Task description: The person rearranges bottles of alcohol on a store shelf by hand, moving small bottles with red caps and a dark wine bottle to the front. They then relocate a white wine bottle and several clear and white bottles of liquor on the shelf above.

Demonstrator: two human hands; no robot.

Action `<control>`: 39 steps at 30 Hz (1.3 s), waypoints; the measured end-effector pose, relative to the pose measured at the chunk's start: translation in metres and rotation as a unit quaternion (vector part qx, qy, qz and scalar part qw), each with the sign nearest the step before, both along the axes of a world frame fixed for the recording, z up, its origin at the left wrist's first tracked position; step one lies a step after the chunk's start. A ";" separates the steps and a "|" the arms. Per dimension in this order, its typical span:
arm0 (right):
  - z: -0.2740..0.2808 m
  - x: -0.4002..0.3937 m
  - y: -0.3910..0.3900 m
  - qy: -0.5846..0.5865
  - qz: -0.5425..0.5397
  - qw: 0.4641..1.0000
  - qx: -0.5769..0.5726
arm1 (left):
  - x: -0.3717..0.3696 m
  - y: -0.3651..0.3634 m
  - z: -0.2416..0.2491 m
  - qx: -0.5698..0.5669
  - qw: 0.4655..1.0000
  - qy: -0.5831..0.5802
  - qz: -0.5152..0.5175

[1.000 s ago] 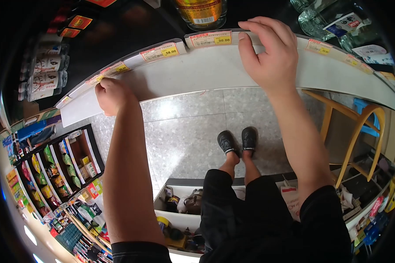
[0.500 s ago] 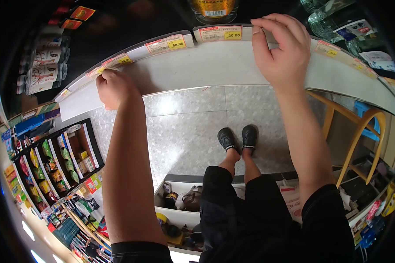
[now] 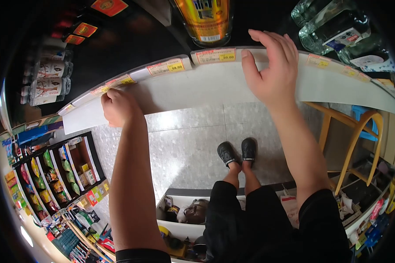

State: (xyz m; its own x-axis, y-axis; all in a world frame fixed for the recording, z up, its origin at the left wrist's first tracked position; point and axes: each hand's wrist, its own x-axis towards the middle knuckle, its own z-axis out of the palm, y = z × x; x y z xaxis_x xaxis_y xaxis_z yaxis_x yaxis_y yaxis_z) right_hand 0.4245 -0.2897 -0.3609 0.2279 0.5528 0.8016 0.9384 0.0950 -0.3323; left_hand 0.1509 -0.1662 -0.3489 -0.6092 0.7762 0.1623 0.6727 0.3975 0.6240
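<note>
blk short sleeves (image 3: 142, 255), blk shorts (image 3: 267, 219), blk shoes (image 3: 238, 150)

- A grey speckled tile floor (image 3: 184, 144) fills the centre of the frame, glossy with pale reflections of overhead light.
- A wooden chair (image 3: 355, 136) with a curved yellow back stands at the right.
- A dark display rack (image 3: 61, 171) of colourful snack packets sits at lower left.
- A low white shelf (image 3: 180, 215) runs along the bottom centre.
- The upper frame is dark.
</note>
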 end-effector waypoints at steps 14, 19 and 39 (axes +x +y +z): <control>0.047 -0.002 0.032 0.154 0.163 0.973 -0.060 | 0.005 -0.002 0.003 -0.004 0.999 0.040 -0.005; 0.057 0.007 0.043 0.178 0.203 0.955 -0.124 | 0.004 -0.003 0.003 -0.023 0.999 0.046 -0.005; 0.092 0.017 0.057 0.212 0.190 0.923 -0.258 | 0.002 0.000 -0.001 -0.010 0.999 0.043 -0.003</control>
